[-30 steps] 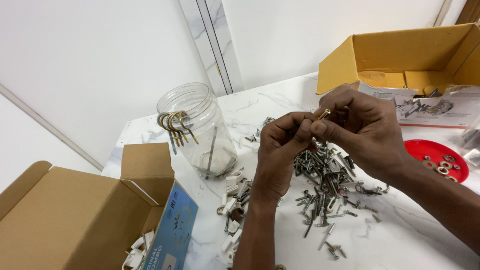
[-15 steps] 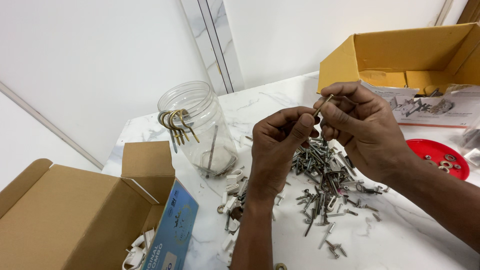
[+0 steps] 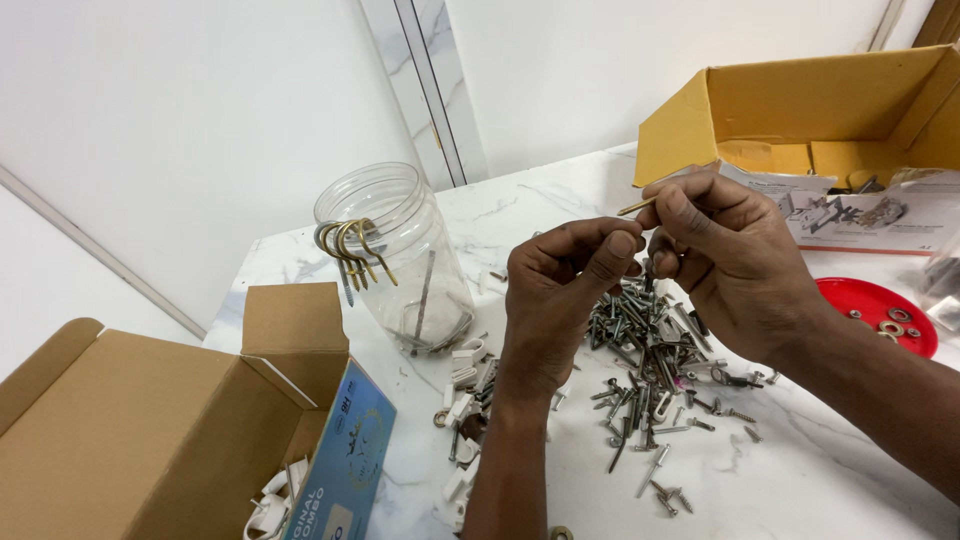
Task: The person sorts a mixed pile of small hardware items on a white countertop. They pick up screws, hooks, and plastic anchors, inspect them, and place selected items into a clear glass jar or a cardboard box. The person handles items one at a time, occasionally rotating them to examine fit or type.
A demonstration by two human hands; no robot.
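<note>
Marble table (image 3: 560, 200): hands (image 3: 640, 270) farther apart

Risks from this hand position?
1. The right hand pinches only the end of the thin brass piece, so it may slip into the pile of screws below.
2. The forearms hover over that pile; a sweep might scatter it.
3. The glass jar stands near the left hand; a bump could tip it.
</note>
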